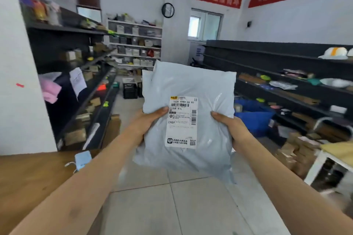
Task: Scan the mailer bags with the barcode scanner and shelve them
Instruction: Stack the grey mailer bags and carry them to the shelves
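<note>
Left hand: clamped on the mailer bag's left edge, thumb pressed over the front at nine o'clock of the label, other fingers hidden behind.
Right hand: gripping the bag's right edge at three o'clock, thumb lying across the front, the rest tucked behind.
Mailer bag: pale grey-blue poly mailer, held upright at centre frame between both hands, front side facing the camera, above the tiled floor.
Shipping label: white, stuck on the bag's front between the two thumbs, barcode near its top, "C989" printed at its left.
Wooden counter: at eight o'clock, a small light-blue item near its edge.
Dark shelving: at three o'clock, holding parcels.
Dark parcel racks: at nine o'clock.
White shelf unit: at twelve o'clock, against the far wall.
Blue bin: just right of the right hand, on the floor beyond.
</note>
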{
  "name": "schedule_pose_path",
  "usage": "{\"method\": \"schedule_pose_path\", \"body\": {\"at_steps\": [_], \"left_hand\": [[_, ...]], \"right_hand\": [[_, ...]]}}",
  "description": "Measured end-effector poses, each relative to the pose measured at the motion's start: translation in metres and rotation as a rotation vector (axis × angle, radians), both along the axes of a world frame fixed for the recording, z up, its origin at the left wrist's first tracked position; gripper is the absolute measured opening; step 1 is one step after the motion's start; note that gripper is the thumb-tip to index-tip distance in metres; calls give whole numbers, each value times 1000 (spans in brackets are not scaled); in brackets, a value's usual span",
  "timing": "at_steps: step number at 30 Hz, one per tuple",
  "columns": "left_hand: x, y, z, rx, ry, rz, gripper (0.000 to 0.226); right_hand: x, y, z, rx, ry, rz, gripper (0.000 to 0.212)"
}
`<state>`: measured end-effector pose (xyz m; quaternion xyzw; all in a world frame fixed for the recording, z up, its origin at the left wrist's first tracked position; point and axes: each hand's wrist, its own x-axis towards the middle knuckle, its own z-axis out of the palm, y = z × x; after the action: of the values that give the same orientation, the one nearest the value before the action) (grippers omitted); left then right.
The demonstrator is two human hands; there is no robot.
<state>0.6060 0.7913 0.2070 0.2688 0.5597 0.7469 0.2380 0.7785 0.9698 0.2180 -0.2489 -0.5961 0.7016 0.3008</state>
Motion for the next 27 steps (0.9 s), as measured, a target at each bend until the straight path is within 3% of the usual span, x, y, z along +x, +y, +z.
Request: {"method": "schedule_pose_path", "body": {"at_steps": [5,10,14,20,23,27], "left_hand": [[-74,19,-5,7,33,173,46],[-160,55,14,-22,56,270,27],[-230,88,28,-33,95,362,26],[-332,131,26,-66,77,498,57],[-387,147,18,-21,68,603,49],[-454,158,19,-24,35,805,57]], "right_hand": [[-107,49,-8,7,18,199,26],[-216,101,10,28,62,306,32],[-300,144,25,50,105,407,20],[-442,200,20,1,90,557,27],[-525,220,17,15,88,683,29],[-643,232,21,33,56,846,39]]}}
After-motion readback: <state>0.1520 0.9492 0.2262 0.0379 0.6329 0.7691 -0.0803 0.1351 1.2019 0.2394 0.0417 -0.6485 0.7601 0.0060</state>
